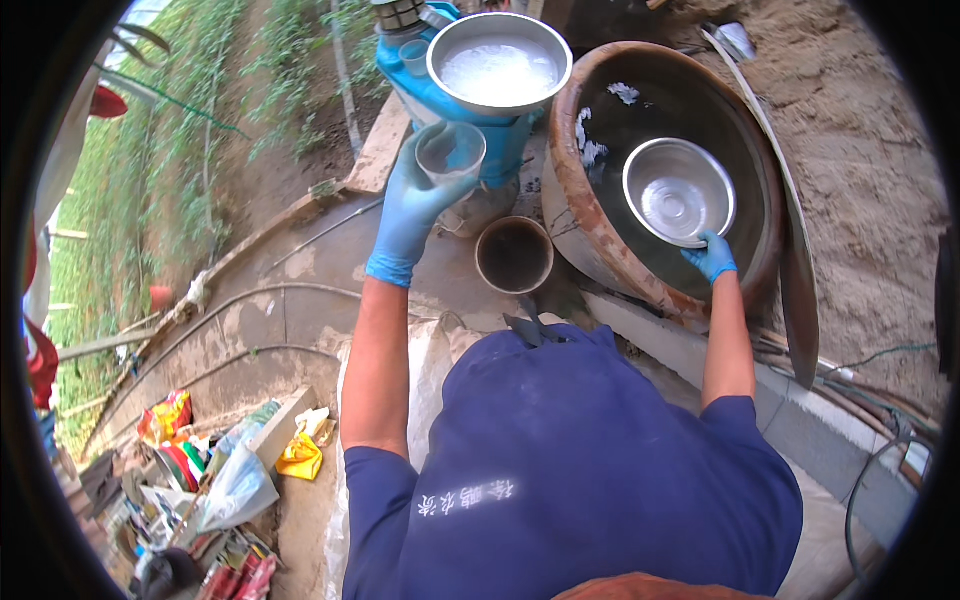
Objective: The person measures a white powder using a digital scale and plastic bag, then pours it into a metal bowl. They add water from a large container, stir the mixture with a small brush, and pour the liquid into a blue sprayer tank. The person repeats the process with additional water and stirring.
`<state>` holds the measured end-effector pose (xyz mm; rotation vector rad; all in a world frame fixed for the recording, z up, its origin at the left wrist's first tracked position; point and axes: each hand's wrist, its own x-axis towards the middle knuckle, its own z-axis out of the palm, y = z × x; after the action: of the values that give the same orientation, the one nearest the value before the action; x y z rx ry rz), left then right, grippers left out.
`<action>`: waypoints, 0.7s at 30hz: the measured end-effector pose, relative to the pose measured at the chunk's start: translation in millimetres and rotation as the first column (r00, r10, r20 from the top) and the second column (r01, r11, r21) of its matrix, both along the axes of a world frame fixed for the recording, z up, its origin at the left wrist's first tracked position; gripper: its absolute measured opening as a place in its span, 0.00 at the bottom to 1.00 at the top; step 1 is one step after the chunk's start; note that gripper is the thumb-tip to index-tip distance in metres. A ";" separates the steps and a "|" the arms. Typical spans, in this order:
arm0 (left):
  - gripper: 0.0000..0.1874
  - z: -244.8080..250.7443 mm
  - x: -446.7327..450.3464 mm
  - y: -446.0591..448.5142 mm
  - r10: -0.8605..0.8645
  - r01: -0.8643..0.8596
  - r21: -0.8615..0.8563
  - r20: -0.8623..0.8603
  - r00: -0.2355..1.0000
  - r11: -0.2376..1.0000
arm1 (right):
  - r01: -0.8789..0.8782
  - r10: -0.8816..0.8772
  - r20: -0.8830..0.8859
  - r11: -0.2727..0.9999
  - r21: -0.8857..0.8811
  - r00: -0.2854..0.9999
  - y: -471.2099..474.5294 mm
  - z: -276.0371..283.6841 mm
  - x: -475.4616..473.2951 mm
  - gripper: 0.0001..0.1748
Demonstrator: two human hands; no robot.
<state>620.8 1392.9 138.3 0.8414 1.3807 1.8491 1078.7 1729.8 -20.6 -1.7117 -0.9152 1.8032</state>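
Observation:
My left hand [429, 184], in a blue disposable glove, grips a clear plastic cup [451, 152] in front of a blue plastic container. My right hand [709, 257], gloved alike, holds the near rim of a shiny metal bowl [679, 191]. That bowl is over a large brown earthenware vat [566, 142] of dark liquid with white scraps on it; whether it touches the liquid I cannot tell. Another metal basin [499, 61], holding whitish, frothy liquid, rests on top of the blue container [504, 142], beside a small clear cup [415, 57].
A round dark-mouthed pot [514, 255] stands left of the vat. A curved board or lid [799, 277] leans at the vat's right side. Concrete blocks [817, 420] line the lower right. Bags and rubbish [238, 487] lie lower left; green plants [172, 135] grow beyond.

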 end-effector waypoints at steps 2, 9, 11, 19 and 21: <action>0.44 -14.2 2.0 0.3 -0.017 0.013 -0.072 -0.048 0.999 0.997 | -0.101 0.060 0.208 0.977 0.189 0.976 -8.5 20.1 -2.4 0.29; 0.44 -52.2 4.5 19.7 -0.152 0.096 -0.195 -0.293 0.944 0.976 | -0.530 -0.082 0.918 0.795 0.294 0.387 -20.9 -11.6 -47.6 0.52; 0.43 -57.8 8.7 25.3 -0.163 0.112 -0.182 -0.290 0.943 0.977 | -0.243 0.029 0.635 0.937 0.253 0.772 -27.2 -18.8 -47.8 0.42; 0.42 -90.8 28.4 43.0 -0.184 0.111 -0.230 -0.324 0.928 0.967 | 0.219 -0.220 -0.107 0.976 -0.021 0.970 -67.8 6.1 -8.0 0.16; 0.42 -104.0 35.6 53.5 -0.201 0.119 -0.243 -0.349 0.915 0.963 | 0.189 -0.187 -0.130 0.982 0.005 0.974 -75.7 25.0 -3.1 0.16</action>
<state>656.3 1446.4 34.3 1.1939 1.6526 1.4275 1075.6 1654.1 4.4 -1.5930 -0.6888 1.7516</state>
